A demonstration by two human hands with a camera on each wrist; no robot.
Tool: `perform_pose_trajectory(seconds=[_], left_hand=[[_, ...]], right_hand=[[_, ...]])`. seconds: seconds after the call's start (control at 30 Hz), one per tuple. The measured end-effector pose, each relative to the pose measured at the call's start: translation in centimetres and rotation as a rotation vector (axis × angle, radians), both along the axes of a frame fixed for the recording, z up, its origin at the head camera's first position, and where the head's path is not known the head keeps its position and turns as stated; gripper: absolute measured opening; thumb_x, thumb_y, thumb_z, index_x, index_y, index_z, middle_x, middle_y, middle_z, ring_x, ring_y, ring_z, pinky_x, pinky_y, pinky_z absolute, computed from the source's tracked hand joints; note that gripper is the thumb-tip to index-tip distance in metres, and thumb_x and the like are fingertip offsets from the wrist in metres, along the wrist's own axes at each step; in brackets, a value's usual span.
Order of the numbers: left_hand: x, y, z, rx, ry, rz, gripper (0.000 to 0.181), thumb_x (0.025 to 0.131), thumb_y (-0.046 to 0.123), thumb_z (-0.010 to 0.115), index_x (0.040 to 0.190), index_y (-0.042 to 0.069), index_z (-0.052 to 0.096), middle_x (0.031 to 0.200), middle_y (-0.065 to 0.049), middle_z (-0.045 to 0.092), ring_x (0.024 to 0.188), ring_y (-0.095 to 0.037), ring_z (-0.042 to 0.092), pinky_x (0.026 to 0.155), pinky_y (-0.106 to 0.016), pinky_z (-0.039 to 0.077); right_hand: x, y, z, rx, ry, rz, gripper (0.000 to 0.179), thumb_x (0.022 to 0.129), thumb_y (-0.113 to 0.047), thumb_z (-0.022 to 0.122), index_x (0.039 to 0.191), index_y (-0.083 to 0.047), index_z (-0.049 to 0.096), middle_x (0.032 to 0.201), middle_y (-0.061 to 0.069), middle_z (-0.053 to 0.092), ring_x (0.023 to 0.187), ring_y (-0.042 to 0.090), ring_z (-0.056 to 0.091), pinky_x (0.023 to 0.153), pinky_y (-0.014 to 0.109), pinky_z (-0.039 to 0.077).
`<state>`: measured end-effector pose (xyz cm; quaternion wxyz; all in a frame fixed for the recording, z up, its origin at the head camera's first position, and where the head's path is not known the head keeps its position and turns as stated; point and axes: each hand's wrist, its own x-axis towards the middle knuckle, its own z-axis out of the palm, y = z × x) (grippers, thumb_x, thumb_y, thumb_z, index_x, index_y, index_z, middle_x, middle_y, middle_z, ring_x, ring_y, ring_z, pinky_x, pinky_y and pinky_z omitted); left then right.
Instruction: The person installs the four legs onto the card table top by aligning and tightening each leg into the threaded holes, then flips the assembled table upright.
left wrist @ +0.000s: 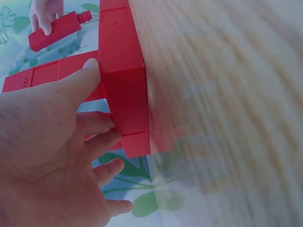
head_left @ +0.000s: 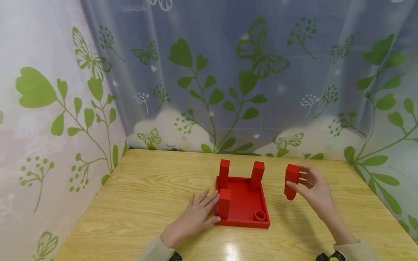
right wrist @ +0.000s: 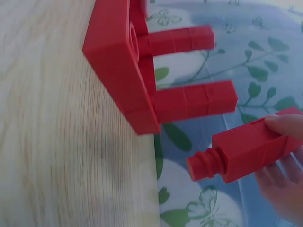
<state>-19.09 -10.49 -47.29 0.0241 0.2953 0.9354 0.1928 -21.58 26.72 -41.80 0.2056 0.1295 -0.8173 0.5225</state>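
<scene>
A red square base (head_left: 243, 203) with a raised rim lies on the table. Three red square legs stand at its corners: the near-left leg (head_left: 224, 204), the far-left leg (head_left: 224, 173) and the far-right leg (head_left: 257, 175). A round socket (head_left: 259, 215) shows at the near-right corner. My left hand (head_left: 195, 216) rests against the base's near-left corner, fingers spread along the side and thumb (left wrist: 87, 78) touching beside the leg. My right hand (head_left: 315, 190) holds a loose red leg (right wrist: 258, 146) in the air right of the base, its ridged round peg (right wrist: 206, 164) pointing down.
The wood-grain table (head_left: 137, 188) extends around the base. A patterned curtain (head_left: 209, 79) with green leaves and butterflies hangs behind the table's far edge, and similar cloth (head_left: 42, 145) covers the left side.
</scene>
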Motion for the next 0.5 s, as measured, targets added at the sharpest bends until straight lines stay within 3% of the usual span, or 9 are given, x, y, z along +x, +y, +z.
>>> perform_pose_trajectory(seconds=[0.2,0.5], left_hand=[[-0.1,0.0,0.1,0.004,-0.011,-0.004,0.068,0.103,0.045,0.055,0.156,0.006,0.039,0.164,-0.007,0.033,0.154,-0.035,0.021,0.116,-0.069,0.018],[0.2,0.0,0.4,0.023,-0.007,-0.018,0.068,0.103,0.044,0.056,0.155,0.004,0.04,0.164,-0.009,0.034,0.153,-0.037,0.022,0.115,-0.071,0.019]], right_hand=[[1.0,-1.5,0.4,-0.034,-0.014,0.083,0.056,0.081,0.009,0.079,0.13,0.005,0.053,0.111,-0.016,0.065,0.097,0.001,0.065,0.085,0.015,0.053],[2.1,-3.0,0.0,-0.069,-0.1,0.202,0.055,0.085,0.006,0.077,0.133,0.001,0.052,0.115,-0.008,0.064,0.101,0.006,0.066,0.088,0.018,0.054]])
